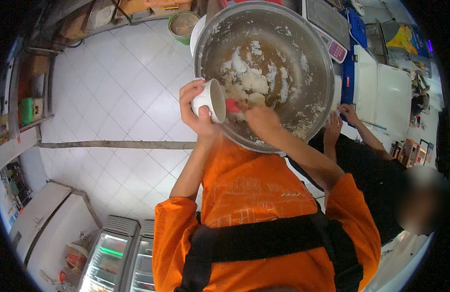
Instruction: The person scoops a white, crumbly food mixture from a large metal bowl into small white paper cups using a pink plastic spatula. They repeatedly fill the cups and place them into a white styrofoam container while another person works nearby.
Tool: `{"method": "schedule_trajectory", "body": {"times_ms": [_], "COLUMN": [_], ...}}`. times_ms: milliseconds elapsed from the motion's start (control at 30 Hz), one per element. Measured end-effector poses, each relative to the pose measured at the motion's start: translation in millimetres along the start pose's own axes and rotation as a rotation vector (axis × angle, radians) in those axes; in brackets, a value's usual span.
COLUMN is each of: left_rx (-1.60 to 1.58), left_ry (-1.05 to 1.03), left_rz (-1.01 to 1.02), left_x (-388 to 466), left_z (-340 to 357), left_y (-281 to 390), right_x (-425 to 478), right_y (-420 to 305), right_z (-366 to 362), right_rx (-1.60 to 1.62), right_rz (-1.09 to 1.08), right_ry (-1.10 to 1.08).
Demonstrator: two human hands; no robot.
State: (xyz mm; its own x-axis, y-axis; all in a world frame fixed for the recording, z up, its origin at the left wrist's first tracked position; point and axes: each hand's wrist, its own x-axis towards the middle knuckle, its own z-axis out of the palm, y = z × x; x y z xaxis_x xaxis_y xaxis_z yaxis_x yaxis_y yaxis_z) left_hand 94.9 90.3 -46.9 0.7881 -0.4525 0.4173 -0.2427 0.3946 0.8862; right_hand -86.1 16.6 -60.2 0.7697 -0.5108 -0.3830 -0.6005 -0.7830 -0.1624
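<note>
A large round metal basin point(320, 62) stands in front of me, with white, lumpy, sticky food point(253, 81) at its middle and smears of it over the bottom and wall. My left hand point(195, 113) holds a white cup point(209, 101) tilted at the basin's near left rim, its mouth turned towards the right. Inside the basin's near side, my right hand point(260, 118) grips a red tool point(232, 106), perhaps a scraper or spatula, close to the cup's mouth. The hand is slightly blurred and hides part of the tool. What the cup contains cannot be made out.
To my right a co-worker in black has both hands point(340, 118) near the basin's right side, by an open white container point(393, 98). A scale with a keypad point(336, 51) stands beyond the basin's right rim. A green bucket point(182, 38) is at the upper left, above the tiled floor point(119, 87).
</note>
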Motion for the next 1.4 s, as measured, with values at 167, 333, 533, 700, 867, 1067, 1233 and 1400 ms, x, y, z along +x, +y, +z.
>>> {"method": "schedule_trajectory", "body": {"times_ms": [167,333,533,700,867,1067,1233,1400], "left_rx": [0.007,0.049,0.018,0.044,0.004,0.065,0.085,0.129], "left_ry": [-0.002,-0.040,-0.030,-0.042,-0.016,-0.077,-0.067,-0.105], "left_rz": [-0.012,-0.009,-0.043,-0.047,-0.052,-0.009,0.003,0.029], "left_x": [-2,4,2,-5,1,4,6,2], "left_z": [-5,4,2,-3,0,1,3,-2], "left_y": [7,6,7,7,5,6,7,6], "right_x": [22,6,-5,-4,17,134,148,82], "right_y": [-19,-24,-1,16,42,109,71,65], "right_z": [-29,0,-4,-28,-59,-76,-51,19], "right_rx": [-0.013,-0.044,-0.156,-0.012,-0.001,-0.304,-0.483,-0.474], "right_rz": [-0.116,-0.019,-0.026,0.042,-0.091,-0.109,-0.635,-0.777], "right_ry": [-0.060,0.036,-0.281,-0.176,-0.178,0.220,-0.119,-0.381]}}
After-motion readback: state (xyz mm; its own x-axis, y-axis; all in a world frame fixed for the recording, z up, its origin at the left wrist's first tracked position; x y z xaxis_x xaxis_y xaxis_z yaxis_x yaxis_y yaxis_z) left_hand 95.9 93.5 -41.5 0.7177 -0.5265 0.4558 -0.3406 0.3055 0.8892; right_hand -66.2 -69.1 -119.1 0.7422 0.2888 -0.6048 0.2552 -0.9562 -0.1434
